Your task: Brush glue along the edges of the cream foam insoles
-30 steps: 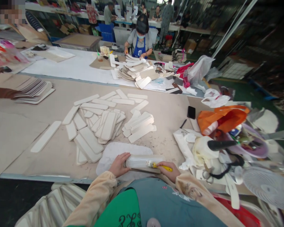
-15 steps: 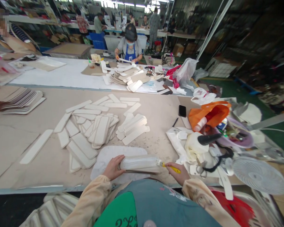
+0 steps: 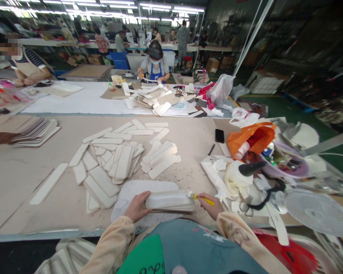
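The right hand (image 3: 213, 207) is curled around a yellow-handled brush (image 3: 204, 199), its whitened tip at the right end of a pale, round-cornered strip stack (image 3: 168, 202); the left hand (image 3: 138, 206), half-open, grips the other end, apparently steadying it; beneath lies a white sheet (image 3: 127, 191) on the brown-covered table (image 3: 193, 139); flat loose strips (image 3: 122, 161) sprawl beyond.

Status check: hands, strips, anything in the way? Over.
Left hand holding left end of strip stack. Right hand gripping yellow brush at right end. Nothing seen blocking.
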The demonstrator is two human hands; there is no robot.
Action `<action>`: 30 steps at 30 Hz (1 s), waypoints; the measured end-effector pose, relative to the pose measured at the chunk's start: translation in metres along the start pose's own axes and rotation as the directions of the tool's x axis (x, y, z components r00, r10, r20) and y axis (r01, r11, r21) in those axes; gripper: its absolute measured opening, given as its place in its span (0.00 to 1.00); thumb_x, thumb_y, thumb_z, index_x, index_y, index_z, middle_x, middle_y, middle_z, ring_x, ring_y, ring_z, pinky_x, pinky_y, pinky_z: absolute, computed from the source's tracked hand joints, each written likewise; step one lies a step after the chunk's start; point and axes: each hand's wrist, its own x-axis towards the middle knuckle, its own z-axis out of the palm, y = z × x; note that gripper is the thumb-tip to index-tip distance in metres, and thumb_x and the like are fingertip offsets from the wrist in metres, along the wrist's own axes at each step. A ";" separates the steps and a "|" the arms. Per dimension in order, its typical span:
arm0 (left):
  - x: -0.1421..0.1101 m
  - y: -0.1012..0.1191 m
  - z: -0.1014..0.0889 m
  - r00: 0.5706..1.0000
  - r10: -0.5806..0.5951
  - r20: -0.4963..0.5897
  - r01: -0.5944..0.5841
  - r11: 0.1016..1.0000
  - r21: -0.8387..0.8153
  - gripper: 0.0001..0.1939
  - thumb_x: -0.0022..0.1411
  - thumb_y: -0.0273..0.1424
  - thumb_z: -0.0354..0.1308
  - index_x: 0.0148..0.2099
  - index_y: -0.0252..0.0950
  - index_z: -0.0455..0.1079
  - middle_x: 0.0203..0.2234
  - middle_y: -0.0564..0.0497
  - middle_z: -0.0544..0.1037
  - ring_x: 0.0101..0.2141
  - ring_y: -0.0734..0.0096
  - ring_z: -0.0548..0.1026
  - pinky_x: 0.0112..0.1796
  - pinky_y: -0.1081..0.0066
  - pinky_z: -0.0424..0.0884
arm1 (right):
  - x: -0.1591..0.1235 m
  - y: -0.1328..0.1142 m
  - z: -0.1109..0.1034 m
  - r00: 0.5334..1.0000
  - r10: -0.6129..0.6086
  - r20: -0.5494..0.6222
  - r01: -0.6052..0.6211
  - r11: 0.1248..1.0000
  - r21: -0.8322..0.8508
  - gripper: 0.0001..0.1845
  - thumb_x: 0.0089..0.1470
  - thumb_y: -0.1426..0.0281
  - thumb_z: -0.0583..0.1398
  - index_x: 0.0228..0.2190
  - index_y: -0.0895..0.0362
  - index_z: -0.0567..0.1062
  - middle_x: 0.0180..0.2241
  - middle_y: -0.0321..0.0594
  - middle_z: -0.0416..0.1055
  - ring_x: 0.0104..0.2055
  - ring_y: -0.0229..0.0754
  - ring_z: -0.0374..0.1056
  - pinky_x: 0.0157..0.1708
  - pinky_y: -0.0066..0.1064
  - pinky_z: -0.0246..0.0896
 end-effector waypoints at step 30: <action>0.093 -0.020 -0.044 0.923 -0.369 -0.113 0.368 0.929 -0.024 0.18 0.60 0.39 0.52 0.46 0.34 0.72 0.37 0.44 0.80 0.39 0.62 0.77 0.42 0.65 0.70 | -0.027 0.014 -0.014 0.929 0.160 -0.335 -0.063 0.957 0.283 0.22 0.46 0.50 0.61 0.33 0.55 0.78 0.21 0.38 0.67 0.23 0.42 0.63 0.24 0.33 0.62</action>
